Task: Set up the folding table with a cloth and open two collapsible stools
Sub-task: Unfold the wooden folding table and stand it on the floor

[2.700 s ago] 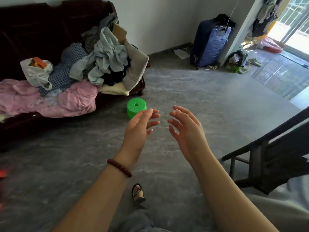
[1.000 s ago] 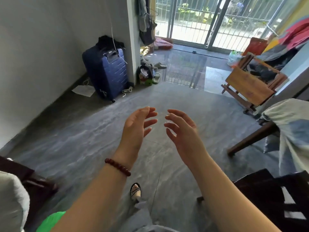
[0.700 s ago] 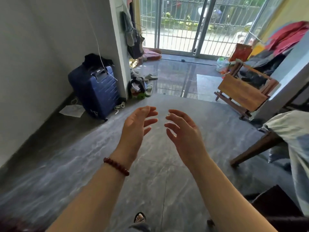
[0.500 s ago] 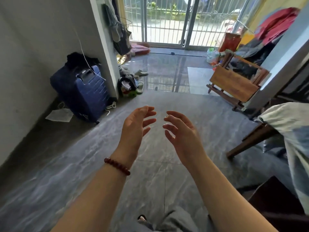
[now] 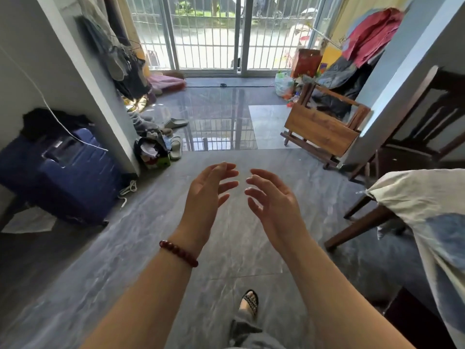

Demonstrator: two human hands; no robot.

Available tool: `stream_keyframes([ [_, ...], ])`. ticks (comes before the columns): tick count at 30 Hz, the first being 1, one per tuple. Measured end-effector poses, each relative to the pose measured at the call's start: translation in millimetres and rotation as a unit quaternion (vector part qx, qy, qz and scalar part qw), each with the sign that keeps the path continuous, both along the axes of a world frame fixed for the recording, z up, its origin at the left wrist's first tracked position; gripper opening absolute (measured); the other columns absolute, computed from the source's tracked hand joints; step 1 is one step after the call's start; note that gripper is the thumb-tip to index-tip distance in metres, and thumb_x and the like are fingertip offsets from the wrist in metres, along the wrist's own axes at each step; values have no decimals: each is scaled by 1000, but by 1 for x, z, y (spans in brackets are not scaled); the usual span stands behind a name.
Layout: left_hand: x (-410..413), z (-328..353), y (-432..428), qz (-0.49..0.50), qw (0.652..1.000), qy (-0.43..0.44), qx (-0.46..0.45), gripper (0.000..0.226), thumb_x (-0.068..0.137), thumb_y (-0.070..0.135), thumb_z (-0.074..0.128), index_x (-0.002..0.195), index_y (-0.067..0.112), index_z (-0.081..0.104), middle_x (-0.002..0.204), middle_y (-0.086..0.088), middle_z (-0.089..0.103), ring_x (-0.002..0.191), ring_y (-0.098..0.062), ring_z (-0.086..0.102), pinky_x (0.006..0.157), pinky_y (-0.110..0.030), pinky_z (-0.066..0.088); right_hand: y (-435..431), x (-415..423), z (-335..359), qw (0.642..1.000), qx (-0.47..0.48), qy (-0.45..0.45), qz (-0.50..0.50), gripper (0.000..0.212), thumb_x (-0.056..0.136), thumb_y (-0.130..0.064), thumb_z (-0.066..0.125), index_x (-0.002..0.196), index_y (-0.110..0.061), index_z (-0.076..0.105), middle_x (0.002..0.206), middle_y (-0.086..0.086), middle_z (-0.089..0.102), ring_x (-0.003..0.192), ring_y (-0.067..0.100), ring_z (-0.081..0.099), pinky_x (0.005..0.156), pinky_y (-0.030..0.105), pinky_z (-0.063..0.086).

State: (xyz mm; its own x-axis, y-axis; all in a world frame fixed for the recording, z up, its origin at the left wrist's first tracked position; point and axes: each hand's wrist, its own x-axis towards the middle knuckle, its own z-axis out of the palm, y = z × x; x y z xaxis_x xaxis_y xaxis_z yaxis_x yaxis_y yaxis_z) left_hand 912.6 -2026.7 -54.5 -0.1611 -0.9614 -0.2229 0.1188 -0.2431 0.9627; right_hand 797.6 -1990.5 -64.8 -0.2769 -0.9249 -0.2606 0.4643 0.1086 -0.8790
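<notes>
You get strong daylight through the barred sliding door (image 5: 211,34), and the outside is washed out pale. The light glares and mirrors on the glossy floor tiles (image 5: 219,117). Your left hand (image 5: 208,195) and right hand (image 5: 274,200) are evenly lit and fairly sharp. The blue suitcase (image 5: 57,172) sits dimmer, and the frame edges bow and smear.

This is a lived-in home: a front room whose far end opens through a barred sliding door (image 5: 221,34) onto greenery outside. The grey tiled floor (image 5: 151,248) carries everyday household clutter. A blue suitcase (image 5: 63,177) stands along its left edge, and slippers (image 5: 175,148) lie by a wall corner hung with clothes (image 5: 125,64). A folded wooden table (image 5: 319,132) is propped near the right wall, close to a dark wooden chair (image 5: 427,122). Laundry (image 5: 372,34) hangs at the far right.
</notes>
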Motion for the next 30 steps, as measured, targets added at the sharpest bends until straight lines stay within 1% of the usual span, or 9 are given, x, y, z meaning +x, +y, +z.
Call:
stream_keyframes([
  [3, -37, 8, -47, -10, 1000, 3, -12, 28, 96, 35, 43, 99, 20, 67, 99, 4, 72, 96, -14, 67, 93, -37, 50, -46, -37, 10, 1000, -11, 3, -4, 15, 92, -15, 57, 90, -23, 69, 80, -5, 69, 81, 13, 62, 80, 27, 46],
  [6, -71, 13, -85, -17, 1000, 9, -23, 27, 95, 35, 44, 95, 21, 67, 97, 5, 72, 94, -14, 67, 91, -37, 49, -85, -71, 16, 1000, -18, 24, -9, 14, 93, -18, 57, 91, -24, 69, 83, -6, 70, 83, 12, 64, 76, 24, 48],
  [13, -138, 9, -155, -68, 997, 16, -24, 28, 96, 35, 44, 96, 20, 68, 97, 4, 72, 92, -13, 68, 87, -33, 51, -142, -136, 11, 998, -5, 19, -57, 13, 93, -19, 57, 93, -25, 68, 89, -4, 69, 87, 14, 63, 78, 26, 48],
  [17, -175, 3, -199, -101, 994, 16, -27, 28, 96, 35, 44, 95, 20, 67, 96, 5, 72, 93, -14, 68, 88, -34, 50, -182, -170, 5, 996, -1, 22, -88, 13, 92, -18, 58, 91, -25, 69, 89, -3, 68, 86, 14, 63, 79, 27, 47],
  [21, -213, -3, -258, -126, 991, 18, -33, 27, 96, 34, 44, 93, 22, 67, 94, 6, 73, 92, -13, 68, 87, -34, 51, -236, -203, 0, 994, 0, 19, -108, 12, 91, -18, 59, 90, -24, 69, 85, -5, 69, 81, 12, 63, 74, 25, 48],
  [23, -232, -4, -294, -135, 990, 19, -40, 26, 96, 35, 44, 91, 24, 67, 92, 8, 73, 89, -11, 68, 84, -30, 52, -269, -220, 2, 993, -1, 26, -117, 11, 91, -18, 59, 90, -24, 69, 84, -5, 69, 83, 12, 63, 76, 26, 48],
  [26, -259, 4, -349, -153, 987, 36, -45, 24, 96, 31, 44, 89, 22, 65, 90, 6, 71, 84, -9, 69, 72, -21, 52, -323, -247, 9, 990, -4, 28, -135, 11, 91, -19, 59, 89, -24, 68, 82, -7, 69, 83, 12, 65, 76, 26, 48],
  [28, -276, 12, -384, -167, 984, 45, -48, 24, 97, 29, 44, 88, 22, 65, 89, 5, 71, 84, -9, 68, 69, -19, 51, -357, -262, 16, 990, -9, 30, -140, 11, 91, -19, 59, 88, -24, 68, 81, -6, 70, 81, 11, 66, 73, 24, 50],
  [30, -291, 17, -417, -181, 981, 50, -55, 24, 96, 27, 45, 86, 21, 66, 88, 5, 71, 86, -11, 68, 71, -21, 51, -388, -275, 22, 989, -17, 26, -146, 11, 91, -18, 59, 89, -23, 68, 80, -6, 70, 76, 9, 67, 64, 19, 52],
])
